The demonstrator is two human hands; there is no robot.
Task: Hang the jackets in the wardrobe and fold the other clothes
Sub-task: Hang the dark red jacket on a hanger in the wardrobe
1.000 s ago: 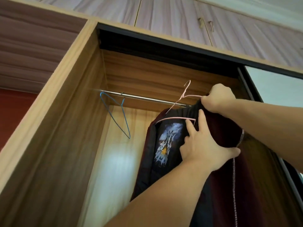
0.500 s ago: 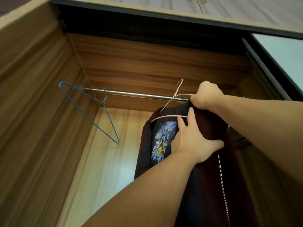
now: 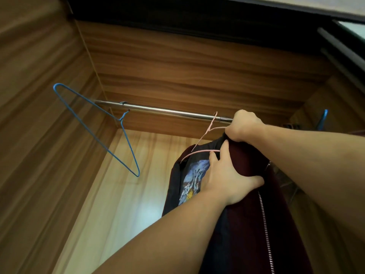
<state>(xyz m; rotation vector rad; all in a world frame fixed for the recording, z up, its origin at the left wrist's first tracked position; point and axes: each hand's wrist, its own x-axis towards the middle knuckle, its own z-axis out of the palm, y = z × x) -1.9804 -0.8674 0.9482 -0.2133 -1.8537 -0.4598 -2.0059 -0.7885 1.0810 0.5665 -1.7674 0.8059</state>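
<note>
- The wardrobe (image 3: 49, 135) is seen from below: a wooden side wall on the left, a wooden top panel above, and a pale back panel (image 3: 126, 186) behind.
- A metal rail (image 3: 167, 111) runs across the wardrobe from the left wall toward the right, under the top panel.
- A blue wire hanger (image 3: 98, 123) hangs on the rail near its left end, empty, swung out at a tilt with its long bar running from upper left to lower right.
- Between that hanger and the jacket a stretch of rail is bare, with the pale back panel showing below it.
- The dark maroon jacket (image 3: 246, 224) is on a pink wire hanger (image 3: 199, 153) right of centre, and its long axis drops down toward the bottom edge of the view.
- Its zipper (image 3: 264, 218) runs down the front; a printed graphic (image 3: 192, 180) shows on the dark inner side.
- The pink hanger's hook points up and touches or nearly touches the rail; I cannot tell whether it is seated over it.
- The right hand (image 3: 244, 126) is curled in a fist round the jacket's collar and the hanger's neck, just under the rail.
- The left hand (image 3: 227, 178) grips the maroon fabric below, thumb out to the right, fingers reaching up by the hanger's lower bar.
- At far right another blue hanger (image 3: 323, 119) shows near the wardrobe's right wall.
</note>
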